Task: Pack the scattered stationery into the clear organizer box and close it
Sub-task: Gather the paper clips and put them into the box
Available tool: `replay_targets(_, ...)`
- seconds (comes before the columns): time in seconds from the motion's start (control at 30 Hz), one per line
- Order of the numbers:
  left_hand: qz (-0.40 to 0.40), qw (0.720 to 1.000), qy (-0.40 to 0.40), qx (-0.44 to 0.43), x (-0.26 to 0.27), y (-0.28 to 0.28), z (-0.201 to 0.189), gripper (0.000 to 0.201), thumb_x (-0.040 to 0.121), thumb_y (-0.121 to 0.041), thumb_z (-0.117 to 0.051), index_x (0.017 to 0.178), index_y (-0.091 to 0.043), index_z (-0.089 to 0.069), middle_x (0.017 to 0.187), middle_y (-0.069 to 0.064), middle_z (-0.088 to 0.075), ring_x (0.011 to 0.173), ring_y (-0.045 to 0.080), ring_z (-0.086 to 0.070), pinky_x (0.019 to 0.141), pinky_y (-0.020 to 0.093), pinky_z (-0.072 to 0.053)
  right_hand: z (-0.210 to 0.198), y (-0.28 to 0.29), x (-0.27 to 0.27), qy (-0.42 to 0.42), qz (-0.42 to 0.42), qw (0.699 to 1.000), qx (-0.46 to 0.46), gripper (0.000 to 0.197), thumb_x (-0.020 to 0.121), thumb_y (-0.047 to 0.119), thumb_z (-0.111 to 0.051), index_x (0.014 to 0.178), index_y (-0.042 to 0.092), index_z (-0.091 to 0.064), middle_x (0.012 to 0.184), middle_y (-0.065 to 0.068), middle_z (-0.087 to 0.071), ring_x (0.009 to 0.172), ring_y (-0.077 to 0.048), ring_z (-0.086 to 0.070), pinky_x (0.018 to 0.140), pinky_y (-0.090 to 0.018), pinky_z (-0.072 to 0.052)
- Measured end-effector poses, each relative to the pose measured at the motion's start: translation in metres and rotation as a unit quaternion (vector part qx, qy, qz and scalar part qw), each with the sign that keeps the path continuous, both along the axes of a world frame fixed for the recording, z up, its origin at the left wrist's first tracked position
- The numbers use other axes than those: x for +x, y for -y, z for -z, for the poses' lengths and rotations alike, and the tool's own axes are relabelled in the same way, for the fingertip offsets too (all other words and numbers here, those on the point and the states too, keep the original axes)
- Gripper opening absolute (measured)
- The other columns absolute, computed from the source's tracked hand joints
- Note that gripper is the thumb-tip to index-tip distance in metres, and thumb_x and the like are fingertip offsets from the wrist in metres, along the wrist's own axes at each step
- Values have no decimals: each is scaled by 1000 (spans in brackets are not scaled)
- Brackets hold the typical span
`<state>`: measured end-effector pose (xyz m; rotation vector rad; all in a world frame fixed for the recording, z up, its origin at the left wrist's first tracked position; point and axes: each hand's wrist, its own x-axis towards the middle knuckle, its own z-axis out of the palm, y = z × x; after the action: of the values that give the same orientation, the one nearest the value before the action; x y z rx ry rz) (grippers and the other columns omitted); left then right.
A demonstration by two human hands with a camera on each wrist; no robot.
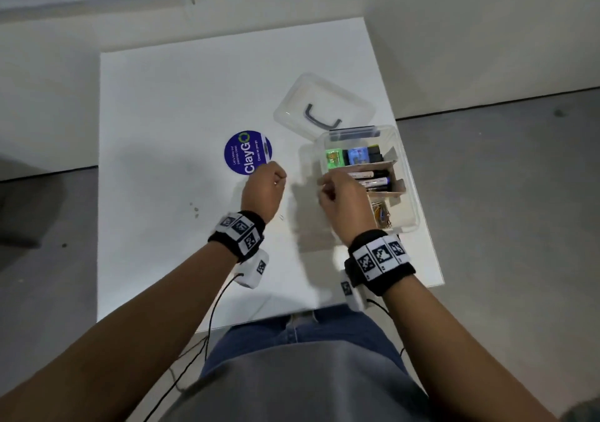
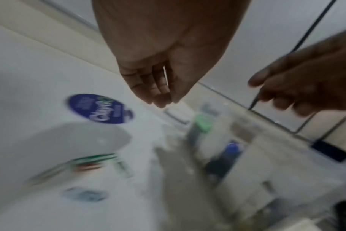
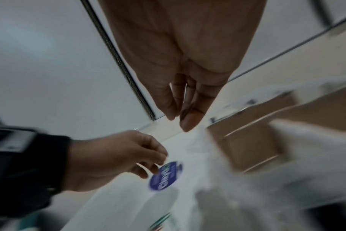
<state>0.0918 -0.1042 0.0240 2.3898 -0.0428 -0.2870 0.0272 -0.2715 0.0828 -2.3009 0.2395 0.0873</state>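
Note:
The clear organizer box stands open at the table's right side, its lid tipped back. Cardboard dividers split it: small green, blue and black items at the back, markers in the middle, metal clips in front. My left hand hovers left of the box, fingers curled, with a small shiny paper clip glinting in them. My right hand hangs over the box's left wall, thumb and forefinger pinched; nothing shows between them. One loose paper clip lies on the table beneath my left wrist.
A round blue sticker sits on the white table just beyond my left hand. A few small specks lie to the left. The box stands close to the table's right edge. Both wrist views are blurred.

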Motion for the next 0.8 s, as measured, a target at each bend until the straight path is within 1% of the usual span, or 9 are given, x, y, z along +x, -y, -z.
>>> replay_targets(0.13, -36, 989, -81, 123, -14, -62, 38, 12, 88, -15, -61, 99, -10, -60, 105, 11, -61, 99, 29, -58, 80, 37, -44, 48, -73, 13, -105, -99, 989, -14, 16, 90, 15, -57, 102, 8, -64, 103, -14, -65, 95, -30, -62, 81, -35, -51)
replay_targets(0.27, -11, 980, -123, 158, -29, -83, 61, 23, 89, -19, -65, 107, -8, -57, 114, 13, -55, 104, 30, -56, 86, 41, -48, 99, -97, 18, -220, -110, 966, -83, 33, 90, 11, -51, 122, 4, -51, 126, -16, -49, 114, -34, -54, 92, -39, -46)
replay_targets(0.33, 16, 982, -113, 152, -29, -86, 69, 15, 89, -15, -62, 102, -9, -57, 110, 13, -54, 101, 30, -56, 83, 42, -49, 117, -99, 22, -225, -115, 960, -120, 38, 90, 6, -48, 128, 2, -46, 131, -17, -44, 120, -34, -49, 94, -41, -45)
replay_targets(0.4, 53, 983, -101, 146, -27, -90, 74, 6, 90, -12, -57, 96, -11, -58, 104, 11, -53, 96, 29, -56, 79, 35, -47, 127, -99, 24, -219, -132, 955, -153, 38, 92, 5, -47, 130, 1, -45, 132, -17, -43, 122, -33, -47, 91, -40, -46)
replay_targets(0.47, 79, 981, -94, 151, -25, -94, 76, 6, 90, -10, -54, 94, -11, -59, 103, 10, -53, 94, 27, -55, 76, 30, -43, 133, -97, 25, -221, -136, 951, -168, 37, 92, 6, -48, 129, 1, -45, 131, -16, -43, 121, -33, -48, 89, -40, -47)
replay_targets(0.57, 80, 982, -82, 150, -17, -96, 77, 8, 91, -8, -51, 96, -6, -57, 103, 13, -55, 93, 29, -55, 78, 36, -46, 136, -89, 29, -221, -85, 958, -163, 34, 91, 4, -50, 125, 1, -46, 130, -16, -44, 118, -31, -50, 90, -39, -48)
replay_targets(0.67, 71, 986, -70, 135, -3, -91, 78, 7, 91, -6, -50, 96, -6, -55, 101, 13, -57, 93, 29, -55, 77, 35, -44, 137, -87, 41, -191, -36, 970, -146, 30, 89, -2, -49, 119, 0, -49, 126, -17, -47, 113, -32, -53, 91, -38, -49)
replay_targets(0.73, 87, 987, -61, 121, 5, -85, 78, 12, 90, -3, -49, 99, -6, -56, 102, 13, -58, 93, 29, -56, 77, 35, -44, 133, -94, 49, -170, -58, 974, -137, 30, 87, -4, -48, 116, -1, -51, 123, -18, -49, 110, -33, -54, 90, -38, -48)
replay_targets(0.8, 114, 986, -54, 110, 6, -83, 77, 22, 88, 0, -49, 108, -7, -56, 106, 12, -58, 95, 28, -57, 79, 35, -44, 129, -102, 51, -158, -119, 972, -130, 27, 88, 3, -51, 115, 0, -53, 120, -18, -50, 109, -33, -53, 87, -37, -45)
